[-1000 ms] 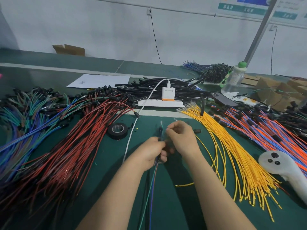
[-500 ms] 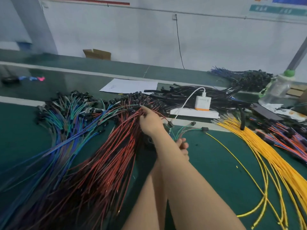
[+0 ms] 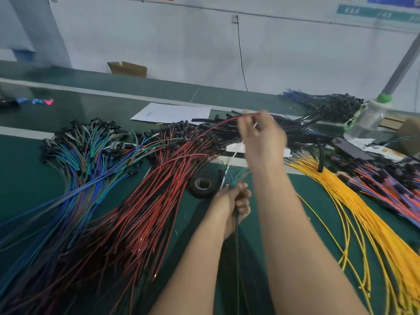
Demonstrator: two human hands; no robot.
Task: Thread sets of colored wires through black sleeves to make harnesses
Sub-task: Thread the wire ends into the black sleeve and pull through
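Hiding power strip [image 3: 233,147]: R hand [image 3: 261,135] pinching red wire [image 3: 218,127].

Lighting diffuse, even, overhead; moderate brightness. Shadows soft and faint. Pale sheen on far left table [image 3: 79,105]. Heavy motion blur on right hand [image 3: 261,135] and the red wire [image 3: 223,122] it pinches. Left hand [image 3: 236,201], gripping wire bundle [image 3: 236,233], mildly soft. Wide-angle distortion bows far table edge. Near left wire piles [image 3: 102,246] dim, smeared.
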